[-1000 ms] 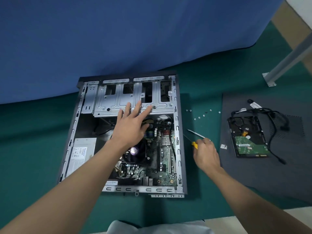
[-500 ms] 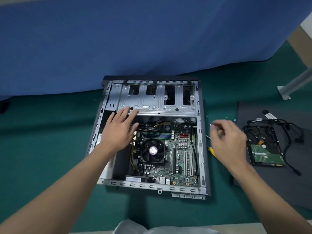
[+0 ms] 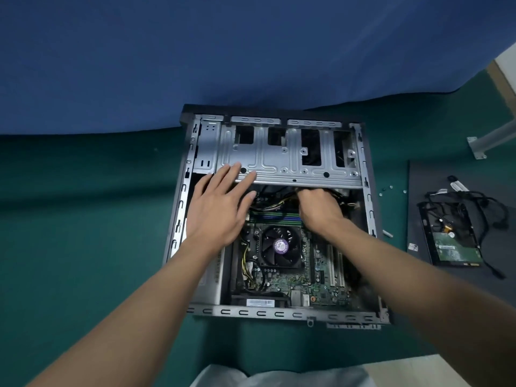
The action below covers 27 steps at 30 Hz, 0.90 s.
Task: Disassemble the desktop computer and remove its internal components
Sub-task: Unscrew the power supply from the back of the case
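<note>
left hand (image 3: 220, 210) lay flat on drive cage (image 3: 290, 163) | cables (image 3: 282, 202) sat under cage's near edge, right hand (image 3: 318, 208) nearer | right grip hidden, could not tell

Right hand (image 3: 318, 210) now perhaps among cables (image 3: 283, 203).

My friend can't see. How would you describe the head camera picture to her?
A person's left hand lies flat on the silver drive cage of an open computer case while the right hand reaches under it among cables. A black fan sits on the motherboard; a hard drive lies on a dark mat to the right.
</note>
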Each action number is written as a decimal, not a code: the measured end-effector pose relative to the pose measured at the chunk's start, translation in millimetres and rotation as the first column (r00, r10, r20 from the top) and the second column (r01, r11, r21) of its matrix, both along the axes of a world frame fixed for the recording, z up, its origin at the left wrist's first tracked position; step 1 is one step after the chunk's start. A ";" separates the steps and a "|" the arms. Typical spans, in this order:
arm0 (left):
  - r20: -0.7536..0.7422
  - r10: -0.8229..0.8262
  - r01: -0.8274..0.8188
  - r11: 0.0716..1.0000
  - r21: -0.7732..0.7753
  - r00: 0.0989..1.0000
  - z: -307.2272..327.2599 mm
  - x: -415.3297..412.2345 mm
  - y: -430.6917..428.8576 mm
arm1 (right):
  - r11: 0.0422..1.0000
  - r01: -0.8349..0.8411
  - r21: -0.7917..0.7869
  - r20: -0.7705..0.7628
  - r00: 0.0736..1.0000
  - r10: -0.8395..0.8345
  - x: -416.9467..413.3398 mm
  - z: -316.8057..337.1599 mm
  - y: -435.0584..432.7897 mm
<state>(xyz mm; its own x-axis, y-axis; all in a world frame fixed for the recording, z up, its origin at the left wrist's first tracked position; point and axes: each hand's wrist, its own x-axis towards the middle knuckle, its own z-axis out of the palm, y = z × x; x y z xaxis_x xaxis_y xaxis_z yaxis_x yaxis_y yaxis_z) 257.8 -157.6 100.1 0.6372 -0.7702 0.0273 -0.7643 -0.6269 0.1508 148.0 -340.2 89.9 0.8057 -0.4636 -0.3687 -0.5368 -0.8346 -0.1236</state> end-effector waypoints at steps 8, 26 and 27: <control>0.028 0.023 -0.022 0.999 -0.024 0.999 -5.8 0.7 -1.8 | 0.995 0.065 0.070 -0.062 0.996 -0.061 18.7 -21.5 -9.2; 0.033 0.055 -0.054 0.998 -0.023 0.998 -7.8 -2.2 -1.7 | 0.948 -0.297 0.114 -0.151 0.938 0.312 12.7 -40.0 -30.5; 0.029 0.061 -0.061 0.998 -0.023 0.998 -7.9 -2.5 -1.5 | 0.935 -0.334 0.119 -0.130 0.928 0.348 13.5 -39.9 -35.3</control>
<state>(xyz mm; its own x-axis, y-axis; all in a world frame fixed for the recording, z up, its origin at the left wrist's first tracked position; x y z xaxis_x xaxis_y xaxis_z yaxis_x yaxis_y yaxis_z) 255.3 -159.1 92.2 0.6815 -0.7290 0.0639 -0.7292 -0.6692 0.1430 161.4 -375.6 50.0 0.8427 -0.1284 -0.5228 -0.2398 -0.9590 -0.1509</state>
